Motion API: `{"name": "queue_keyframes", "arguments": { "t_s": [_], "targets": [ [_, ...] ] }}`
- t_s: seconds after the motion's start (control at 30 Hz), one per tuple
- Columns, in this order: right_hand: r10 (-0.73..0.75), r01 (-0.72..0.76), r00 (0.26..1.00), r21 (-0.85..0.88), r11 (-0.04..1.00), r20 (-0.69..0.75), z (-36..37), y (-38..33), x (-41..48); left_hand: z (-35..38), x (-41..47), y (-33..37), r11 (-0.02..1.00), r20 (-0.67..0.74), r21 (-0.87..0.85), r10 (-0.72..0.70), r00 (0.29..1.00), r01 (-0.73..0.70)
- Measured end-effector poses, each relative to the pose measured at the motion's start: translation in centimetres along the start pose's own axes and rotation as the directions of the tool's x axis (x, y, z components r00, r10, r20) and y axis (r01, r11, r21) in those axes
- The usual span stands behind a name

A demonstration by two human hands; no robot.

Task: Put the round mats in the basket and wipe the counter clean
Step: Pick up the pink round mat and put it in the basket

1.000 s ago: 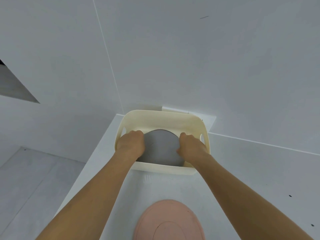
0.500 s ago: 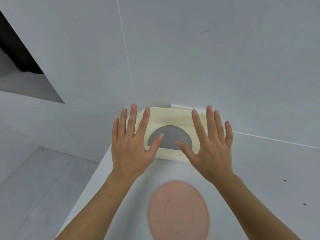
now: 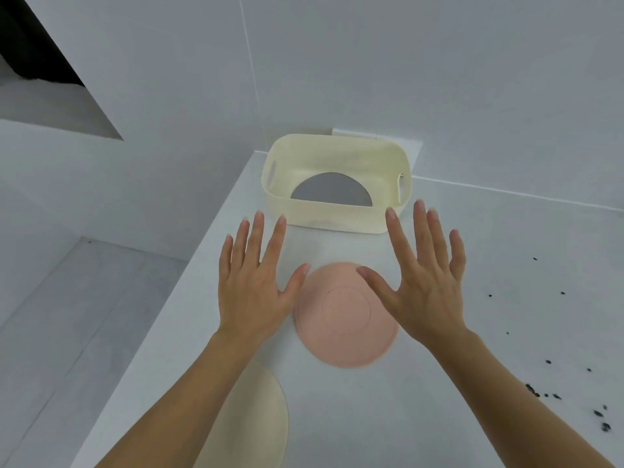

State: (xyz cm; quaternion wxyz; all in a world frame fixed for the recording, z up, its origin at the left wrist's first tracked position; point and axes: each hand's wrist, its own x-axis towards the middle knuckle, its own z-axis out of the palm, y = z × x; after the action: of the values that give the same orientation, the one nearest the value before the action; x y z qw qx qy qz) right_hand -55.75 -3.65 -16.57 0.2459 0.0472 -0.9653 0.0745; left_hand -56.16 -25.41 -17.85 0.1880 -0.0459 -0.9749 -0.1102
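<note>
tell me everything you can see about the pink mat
The pink mat is a flat round disc, matte and rubbery-looking, with faint concentric rings pressed into its middle. It lies flat on the white counter, in front of the cream basket and apart from it. The left hand and right hand are spread open on either side, thumbs over its far edge; whether they touch it cannot be told.

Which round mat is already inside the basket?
The grey mat. It sits in the cream basket, while the pink mat and cream mat lie out on the counter.
</note>
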Motion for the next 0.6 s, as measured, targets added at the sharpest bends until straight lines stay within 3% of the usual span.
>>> {"name": "queue_keyframes", "arguments": {
  "t_s": [0.33,0.47,0.6],
  "targets": [
    [0.032,-0.011,0.959,-0.077,0.997,0.281,2.2,0.3,-4.1,2.5,-3.0,0.3,0.995,0.216,0.089,-0.059,0.975,0.04],
    [0.034,0.0,0.916,-0.085,0.996,0.401,3.1,0.3,-4.8,2.6,-2.2,1.7,0.985,0.423,0.136,-0.152,0.893,0.103],
    [0.041,0.009,0.861,-0.094,0.995,0.507,3.7,0.4,-5.4,2.3,-1.0,3.3,0.937,0.552,-0.013,-0.285,0.783,0.35]
  ]
}}
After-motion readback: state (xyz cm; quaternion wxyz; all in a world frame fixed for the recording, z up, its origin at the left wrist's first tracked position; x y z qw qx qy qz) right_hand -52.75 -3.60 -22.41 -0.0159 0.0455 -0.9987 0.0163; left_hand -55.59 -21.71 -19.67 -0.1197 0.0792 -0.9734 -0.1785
